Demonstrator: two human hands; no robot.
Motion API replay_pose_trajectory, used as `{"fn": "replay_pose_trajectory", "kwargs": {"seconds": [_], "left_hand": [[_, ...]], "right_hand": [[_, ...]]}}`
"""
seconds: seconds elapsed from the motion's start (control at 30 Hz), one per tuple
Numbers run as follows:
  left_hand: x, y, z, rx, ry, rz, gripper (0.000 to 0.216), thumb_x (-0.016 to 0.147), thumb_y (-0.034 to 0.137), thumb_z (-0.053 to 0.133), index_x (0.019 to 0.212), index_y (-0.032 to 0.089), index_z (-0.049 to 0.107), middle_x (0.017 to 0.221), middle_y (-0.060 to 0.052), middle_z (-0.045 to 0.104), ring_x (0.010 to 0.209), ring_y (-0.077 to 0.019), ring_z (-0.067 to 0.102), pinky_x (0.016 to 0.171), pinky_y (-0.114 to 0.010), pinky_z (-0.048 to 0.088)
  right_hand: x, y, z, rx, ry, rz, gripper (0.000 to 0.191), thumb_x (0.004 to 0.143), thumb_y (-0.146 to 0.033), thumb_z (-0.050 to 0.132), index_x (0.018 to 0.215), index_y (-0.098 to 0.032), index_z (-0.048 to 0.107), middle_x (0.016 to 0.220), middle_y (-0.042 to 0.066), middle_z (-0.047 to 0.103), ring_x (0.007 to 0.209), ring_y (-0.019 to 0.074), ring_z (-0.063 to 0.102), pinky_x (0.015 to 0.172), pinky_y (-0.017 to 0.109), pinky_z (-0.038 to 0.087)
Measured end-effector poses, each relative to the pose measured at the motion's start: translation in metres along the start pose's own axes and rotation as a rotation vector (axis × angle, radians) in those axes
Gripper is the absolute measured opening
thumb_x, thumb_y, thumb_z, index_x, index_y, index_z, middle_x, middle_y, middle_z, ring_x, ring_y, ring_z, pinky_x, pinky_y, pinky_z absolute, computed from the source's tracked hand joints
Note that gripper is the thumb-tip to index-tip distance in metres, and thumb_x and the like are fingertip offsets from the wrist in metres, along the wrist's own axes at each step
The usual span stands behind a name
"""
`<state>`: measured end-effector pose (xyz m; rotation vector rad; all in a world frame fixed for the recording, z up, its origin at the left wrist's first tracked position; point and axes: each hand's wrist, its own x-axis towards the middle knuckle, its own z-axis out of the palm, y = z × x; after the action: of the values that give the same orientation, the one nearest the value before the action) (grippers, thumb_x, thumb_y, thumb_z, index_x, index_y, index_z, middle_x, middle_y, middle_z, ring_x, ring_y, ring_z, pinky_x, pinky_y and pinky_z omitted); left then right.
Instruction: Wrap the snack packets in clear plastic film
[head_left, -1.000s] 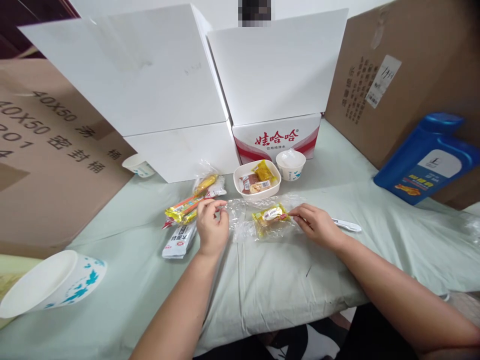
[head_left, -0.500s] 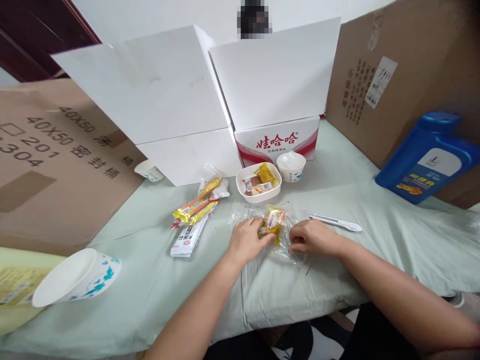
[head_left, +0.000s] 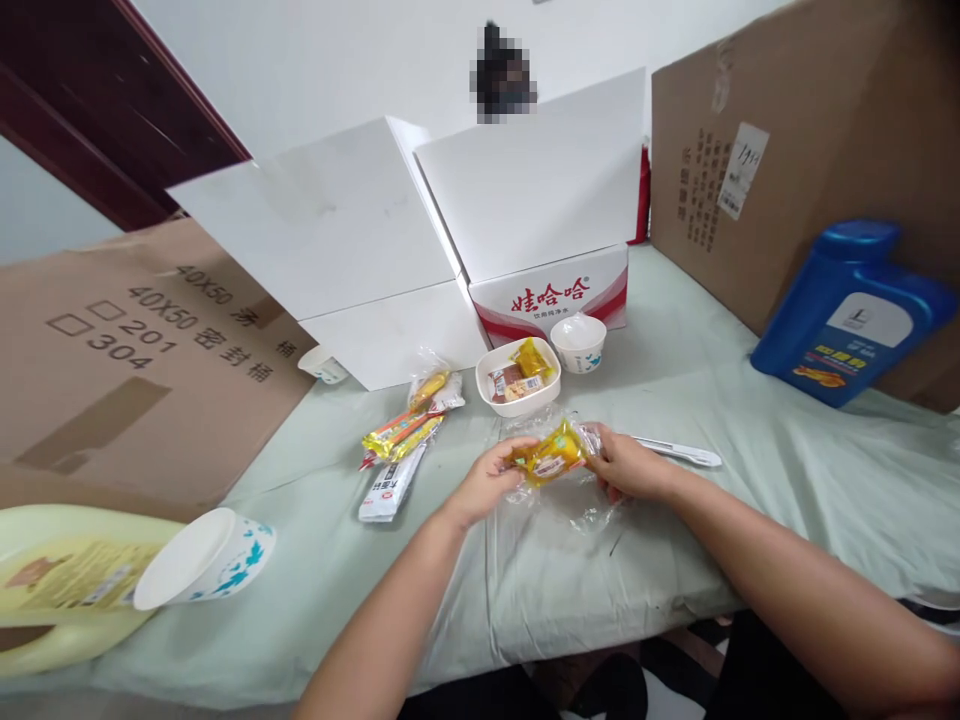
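- lifted since half a second ago, the yellow snack packet (head_left: 551,458) is now off the table (head_left: 750,400), where it lay flat on the clear plastic bag (head_left: 581,508) before.
- the left hand (head_left: 487,480) pinches the packet's left end and the right hand (head_left: 626,465) grips its right end, both closed on it.
- the film looks slick, so a loose pinch could let the packet slip and fall near the table's front edge.
- the bag hangs crumpled under the packet and seems caught at the right fingers, so it could drag along or snag.
- just behind stands a white bowl (head_left: 484,392) of packets, with a small paper cup (head_left: 579,343) beside it.
- a white cutter (head_left: 679,452) lies close by the right wrist, where a sweep of the arm could knock it.
- loose packets (head_left: 401,440) lie to the left, apart from the hands.
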<state>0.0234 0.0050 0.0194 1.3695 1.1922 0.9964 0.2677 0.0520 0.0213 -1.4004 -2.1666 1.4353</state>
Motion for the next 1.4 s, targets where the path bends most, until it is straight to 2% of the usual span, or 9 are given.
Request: {"fn": "replay_pose_trajectory", "kwargs": {"seconds": [0.13,0.3,0.53,0.7,0.77,0.9,1.03,1.23,1.4], "left_hand": [[0.011,0.014,-0.022,-0.197,0.119,-0.156,0.028,0.053,0.013,0.068,0.08,0.014,0.072,0.082,-0.005,0.073,0.077,-0.0192,0.066,0.07,-0.027,0.049],[0.033,0.028,-0.043,-0.209,0.269,-0.139,0.032,0.053,0.01,0.068,0.084,0.011,0.07,0.073,-0.005,0.07,0.062,-0.014,0.063,0.059,-0.022,0.048],[0.075,0.032,-0.05,-0.096,0.534,-0.015,0.036,0.066,0.014,0.069,0.102,0.015,0.062,0.096,-0.007,0.067,0.084,-0.0156,0.065,0.076,-0.028,0.052],[0.057,0.027,-0.037,0.131,0.686,0.098,0.036,0.067,0.014,0.071,0.102,0.019,0.062,0.114,-0.006,0.061,0.099,-0.0188,0.059,0.085,-0.031,0.048],[0.035,0.027,-0.024,0.371,0.543,0.228,0.024,0.074,0.02,0.068,0.097,0.02,0.065,0.108,-0.006,0.063,0.101,-0.0202,0.058,0.088,-0.032,0.047],[-0.004,0.025,0.008,0.871,-0.153,0.343,0.036,0.08,0.036,0.069,0.114,0.023,0.063,0.112,-0.007,0.065,0.111,-0.025,0.056,0.099,-0.041,0.042],[-0.016,0.018,0.023,1.02,-0.256,0.254,0.021,0.074,0.03,0.076,0.091,0.021,0.068,0.097,-0.006,0.064,0.101,-0.0257,0.056,0.091,-0.04,0.046],[-0.023,0.015,-0.001,0.724,-0.368,0.262,0.004,0.081,0.02,0.065,0.078,0.022,0.065,0.103,-0.006,0.068,0.11,-0.0233,0.058,0.097,-0.036,0.043],[-0.035,0.028,-0.023,0.456,-0.551,-0.008,0.008,0.08,0.023,0.065,0.078,0.02,0.059,0.103,-0.008,0.07,0.101,-0.0223,0.064,0.085,-0.032,0.048]], "right_hand": [[0.001,0.001,-0.001,0.001,-0.007,0.025,0.054,0.092,-0.037,0.05,0.14,-0.018,0.033,0.069,0.003,0.067,0.048,0.0172,0.062,0.044,0.024,0.044],[0.0,0.0,-0.001,-0.069,-0.013,0.005,0.048,0.091,-0.036,0.052,0.133,-0.015,0.044,0.065,0.002,0.067,0.049,0.0159,0.062,0.051,0.024,0.045],[-0.002,0.002,-0.001,-0.124,-0.005,-0.027,0.043,0.091,-0.038,0.051,0.128,-0.015,0.051,0.071,0.002,0.069,0.049,0.0145,0.063,0.057,0.025,0.043],[-0.006,-0.001,0.0,-0.229,0.013,-0.079,0.04,0.09,-0.037,0.052,0.123,-0.016,0.058,0.067,0.002,0.069,0.057,0.0165,0.064,0.062,0.026,0.042],[-0.008,-0.004,0.001,-0.277,0.032,-0.095,0.04,0.09,-0.036,0.053,0.124,-0.015,0.059,0.069,0.003,0.07,0.062,0.0178,0.066,0.063,0.026,0.041],[-0.012,-0.008,0.003,-0.258,0.081,-0.097,0.065,0.088,-0.036,0.056,0.147,-0.015,0.035,0.071,0.002,0.071,0.069,0.0196,0.067,0.065,0.026,0.041],[-0.018,-0.007,-0.01,-0.189,0.142,0.019,0.088,0.091,-0.044,0.052,0.155,-0.011,0.0,0.066,-0.001,0.07,0.067,0.0206,0.067,0.065,0.027,0.042],[-0.041,-0.005,-0.034,-0.373,-0.122,-0.201,0.069,0.074,-0.052,0.072,0.133,-0.022,0.056,0.099,0.006,0.072,0.085,0.0241,0.065,0.073,0.03,0.043],[-0.055,-0.003,-0.035,-0.344,-0.362,-0.406,0.006,0.072,-0.023,0.071,0.078,-0.022,0.072,0.075,0.001,0.067,0.08,0.0201,0.06,0.074,0.028,0.041]]}}
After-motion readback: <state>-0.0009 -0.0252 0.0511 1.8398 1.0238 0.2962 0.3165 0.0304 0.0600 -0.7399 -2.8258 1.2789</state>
